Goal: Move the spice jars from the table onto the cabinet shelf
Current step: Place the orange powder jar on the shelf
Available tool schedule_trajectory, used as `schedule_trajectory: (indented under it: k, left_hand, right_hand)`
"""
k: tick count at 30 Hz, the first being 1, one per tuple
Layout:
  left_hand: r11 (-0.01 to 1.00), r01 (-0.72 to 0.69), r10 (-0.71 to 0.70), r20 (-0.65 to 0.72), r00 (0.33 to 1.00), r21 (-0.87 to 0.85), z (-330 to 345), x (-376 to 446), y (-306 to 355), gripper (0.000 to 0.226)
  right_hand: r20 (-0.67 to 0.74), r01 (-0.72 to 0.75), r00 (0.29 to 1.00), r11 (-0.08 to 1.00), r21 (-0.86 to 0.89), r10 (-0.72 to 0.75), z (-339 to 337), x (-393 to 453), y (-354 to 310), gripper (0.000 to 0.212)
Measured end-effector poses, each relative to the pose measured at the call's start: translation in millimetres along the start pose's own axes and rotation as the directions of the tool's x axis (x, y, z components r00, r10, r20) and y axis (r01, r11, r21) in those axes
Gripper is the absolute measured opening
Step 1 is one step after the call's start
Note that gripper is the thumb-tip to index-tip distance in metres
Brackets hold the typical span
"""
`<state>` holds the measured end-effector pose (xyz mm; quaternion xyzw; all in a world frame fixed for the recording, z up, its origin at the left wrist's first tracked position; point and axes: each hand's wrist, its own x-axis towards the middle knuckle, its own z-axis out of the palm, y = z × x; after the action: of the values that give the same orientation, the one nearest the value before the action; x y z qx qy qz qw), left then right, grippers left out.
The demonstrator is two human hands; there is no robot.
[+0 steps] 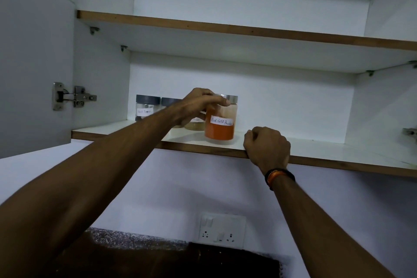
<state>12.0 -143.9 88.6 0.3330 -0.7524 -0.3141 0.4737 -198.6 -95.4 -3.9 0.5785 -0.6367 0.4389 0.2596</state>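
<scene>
A clear jar of orange powder labelled red chilli powder (222, 127), with a silver lid, stands on the lower cabinet shelf (316, 158). My left hand (198, 105) grips its upper part, the thumb lying across the front under the lid. Behind my left arm stand other jars: a dark-lidded black pepper jar (146, 107), a second dark-lidded jar (169, 102) mostly hidden, and a jar of beige powder (195, 123). My right hand (267, 145) curls over the shelf's front edge, right of the chilli jar.
The open cabinet door (33, 63) with its hinge (74, 96) stands at the left. An upper shelf (248, 29) runs above. A wall socket (222, 230) sits below, above a dark granite counter (135, 241). The lower shelf's right half is bare.
</scene>
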Motion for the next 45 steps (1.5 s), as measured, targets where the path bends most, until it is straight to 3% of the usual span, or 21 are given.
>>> schedule_trajectory:
  k: [8,13,21,27,32,45]
  left_hand:
    - [1.000,0.023,-0.023,0.029,0.999,-0.008,6.3,35.4,-30.4,0.020]
    - [0.999,-0.016,0.016,-0.017,1.000,-0.028,1.1,45.2,-35.6,0.037]
    - [0.913,-0.210,0.209,0.040,0.977,0.349,-9.7,62.7,-29.0,0.032]
    - [0.755,-0.282,0.249,0.138,0.959,0.592,-13.9,80.6,-27.9,0.035]
    - [0.680,-0.278,0.258,0.134,0.957,0.678,-14.5,96.7,-41.4,0.034]
    - [0.605,-0.250,0.233,0.132,0.963,0.756,-10.8,115.5,-53.9,0.037]
  right_hand:
    - [-0.122,0.033,0.992,0.999,-0.032,-0.037,7.9,-3.3,1.3,0.037]
    - [-0.183,0.050,0.982,0.999,-0.020,-0.053,10.2,-4.3,1.3,0.035]
    - [-0.236,0.067,0.970,0.998,0.012,-0.062,12.4,-5.4,1.7,0.033]
    - [-0.238,0.064,0.970,0.998,0.021,-0.058,13.5,-6.1,2.6,0.031]
    - [-0.244,0.052,0.969,0.998,0.021,-0.045,14.0,-6.2,2.0,0.033]
    - [-0.251,0.055,0.967,0.998,0.036,-0.044,14.1,-6.8,1.9,0.033]
